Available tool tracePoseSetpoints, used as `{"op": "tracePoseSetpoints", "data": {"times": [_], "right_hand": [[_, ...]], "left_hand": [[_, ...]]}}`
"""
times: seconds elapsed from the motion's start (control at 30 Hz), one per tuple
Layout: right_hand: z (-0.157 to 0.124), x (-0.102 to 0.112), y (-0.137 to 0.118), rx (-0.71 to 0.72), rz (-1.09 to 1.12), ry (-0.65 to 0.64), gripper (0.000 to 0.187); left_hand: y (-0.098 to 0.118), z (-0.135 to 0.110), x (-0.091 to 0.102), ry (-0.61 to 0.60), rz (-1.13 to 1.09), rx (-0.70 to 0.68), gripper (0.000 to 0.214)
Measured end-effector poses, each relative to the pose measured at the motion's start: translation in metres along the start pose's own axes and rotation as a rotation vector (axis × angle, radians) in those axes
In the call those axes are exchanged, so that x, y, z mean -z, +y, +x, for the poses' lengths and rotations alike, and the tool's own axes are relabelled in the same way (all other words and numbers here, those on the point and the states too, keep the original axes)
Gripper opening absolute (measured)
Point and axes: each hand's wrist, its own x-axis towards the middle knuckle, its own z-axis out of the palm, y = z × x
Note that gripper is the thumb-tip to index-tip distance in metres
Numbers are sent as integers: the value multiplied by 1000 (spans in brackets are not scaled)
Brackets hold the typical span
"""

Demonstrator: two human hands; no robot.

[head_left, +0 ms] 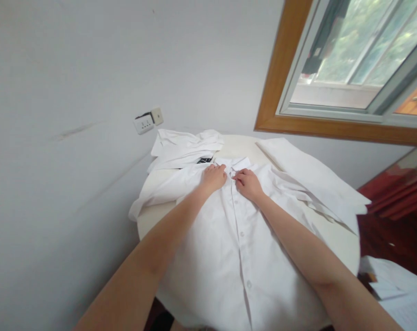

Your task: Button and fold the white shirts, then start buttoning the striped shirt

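Note:
A white button-up shirt point(236, 257) lies face up on a round white table point(153, 216), its collar at the far side and its button placket running toward me. My left hand point(214, 177) and my right hand point(248, 182) meet just below the collar point(234, 162). Both have their fingers curled and pinch the shirt fabric at the top of the placket, one on each side of it.
Another crumpled white garment point(185, 147) with a dark label lies at the table's far left. A folded white piece point(308, 174) lies at the right. A wall socket point(144, 123), a wood-framed window point(332, 124) and red furniture point(397, 193) surround the table.

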Motion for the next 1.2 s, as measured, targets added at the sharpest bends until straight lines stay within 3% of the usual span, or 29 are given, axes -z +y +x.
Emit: {"op": "tracePoseSetpoints", "data": {"times": [0.17,0.3,0.43,0.6,0.73,0.93,1.03,1.1,1.2], "right_hand": [[7,-4,12,-206,161,193,31],[14,-6,33,-324,181,258,35],[29,-1,51,-498,143,162,44],[56,11,66,-632,212,-118,49],[67,10,72,-648,219,-183,38],[66,3,82,-651,335,-107,30],[65,3,86,-648,387,-91,27],[63,3,85,-613,340,-63,26],[60,1,78,-500,159,84,25]], "left_hand": [[-4,41,-1,-28,-349,248,32],[-12,52,-16,6,-478,326,31],[-18,51,-26,79,-476,346,30],[-18,51,-29,109,-443,285,39],[-14,46,-25,90,-370,211,35],[-20,28,-4,313,-76,256,33],[-25,20,3,332,93,249,28],[-28,19,4,312,145,263,28],[-34,20,2,288,178,277,29]]}}
